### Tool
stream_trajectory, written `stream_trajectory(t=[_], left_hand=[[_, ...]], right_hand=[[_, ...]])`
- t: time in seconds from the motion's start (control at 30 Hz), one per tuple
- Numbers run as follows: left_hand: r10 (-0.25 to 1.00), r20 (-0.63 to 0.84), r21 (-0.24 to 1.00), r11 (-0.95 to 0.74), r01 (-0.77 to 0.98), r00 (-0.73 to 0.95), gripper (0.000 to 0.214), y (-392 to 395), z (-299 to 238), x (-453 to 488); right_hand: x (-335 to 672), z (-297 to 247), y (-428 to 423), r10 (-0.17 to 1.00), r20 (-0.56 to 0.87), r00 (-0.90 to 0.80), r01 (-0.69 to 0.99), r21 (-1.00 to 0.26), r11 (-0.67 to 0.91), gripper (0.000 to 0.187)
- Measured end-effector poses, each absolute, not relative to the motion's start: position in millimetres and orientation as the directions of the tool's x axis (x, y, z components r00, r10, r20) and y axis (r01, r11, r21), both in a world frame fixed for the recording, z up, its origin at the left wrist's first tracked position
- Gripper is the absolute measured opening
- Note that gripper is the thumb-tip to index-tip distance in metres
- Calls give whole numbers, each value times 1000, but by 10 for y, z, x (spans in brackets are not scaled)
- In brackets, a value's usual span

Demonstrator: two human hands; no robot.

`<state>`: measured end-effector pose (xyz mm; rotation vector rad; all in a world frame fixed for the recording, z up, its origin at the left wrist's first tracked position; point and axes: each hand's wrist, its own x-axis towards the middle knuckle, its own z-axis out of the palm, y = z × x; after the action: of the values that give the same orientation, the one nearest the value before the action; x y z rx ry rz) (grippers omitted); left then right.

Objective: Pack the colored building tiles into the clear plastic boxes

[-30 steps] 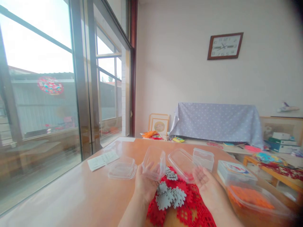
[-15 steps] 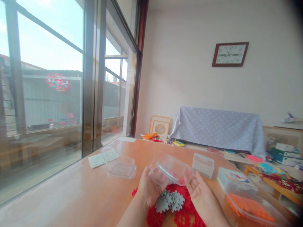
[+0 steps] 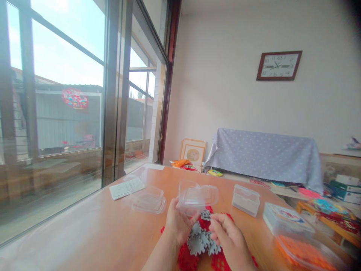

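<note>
My left hand point(image 3: 180, 222) holds a clear plastic container point(image 3: 190, 205) from its left side and below, over the table. Its see-through lid point(image 3: 207, 194) tilts out to the right. My right hand point(image 3: 229, 235) is closed in a pinch, with a small grey toothed piece point(image 3: 205, 215) at its fingertips, just right of the container. Under and between the hands lie several grey toothed interlocking pieces point(image 3: 197, 242) on top of red ones point(image 3: 188, 259). My right hand hides part of this pile.
On the table point(image 3: 124, 233), another clear container point(image 3: 149, 201) and a printed sheet point(image 3: 126, 188) lie left. A lidded clear box point(image 3: 246, 201), a box with a printed label point(image 3: 284, 218) and a container of orange pieces point(image 3: 304, 252) stand right. A window point(image 3: 67, 124) borders the left.
My right hand has left the container's right side, moved down to the pile and closed on a grey piece. The container, still in my left hand, has turned.
</note>
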<state>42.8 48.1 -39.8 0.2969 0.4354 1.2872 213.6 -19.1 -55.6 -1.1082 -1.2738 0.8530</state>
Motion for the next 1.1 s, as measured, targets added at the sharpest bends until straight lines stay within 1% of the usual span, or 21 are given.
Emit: stream_trajectory(t=[0.07,0.17,0.3,0.4,0.5,0.6,0.77,0.87,0.97,1.1], left_hand=[[970,-139,416,240,-877,199,26,503,-414,404],[976,-124,364,215,-906,182,25,525,-432,371],[976,-88,313,219,-924,201,29,528,-431,332],[980,-69,282,196,-939,184,32,524,-423,291],[981,-13,287,188,-939,192,35,528,-422,242],[983,12,300,173,-938,185,35,539,-421,204],[995,-74,279,92,-956,74,36,560,-392,168],[990,-139,298,39,-954,-3,39,595,-399,151],[966,-252,307,24,-951,-57,37,665,-462,133],[909,-399,273,-5,-962,-117,31,772,-574,108]], right_hand=[[1991,-547,-197,935,346,81,190,-926,327,48],[1788,-488,-154,911,413,12,292,-873,392,56],[1569,-344,-42,902,431,-34,401,-821,407,63],[1437,-230,54,914,405,-32,444,-813,376,56],[1331,-165,159,929,370,-24,436,-832,343,47],[1254,-166,262,940,342,-22,402,-858,321,47],[1195,-218,402,943,326,-71,376,-867,328,47],[1183,-214,486,931,347,-111,387,-848,362,46],[1144,-174,591,924,347,-158,362,-851,381,43],[1013,-99,763,901,354,-253,304,-855,421,34]])
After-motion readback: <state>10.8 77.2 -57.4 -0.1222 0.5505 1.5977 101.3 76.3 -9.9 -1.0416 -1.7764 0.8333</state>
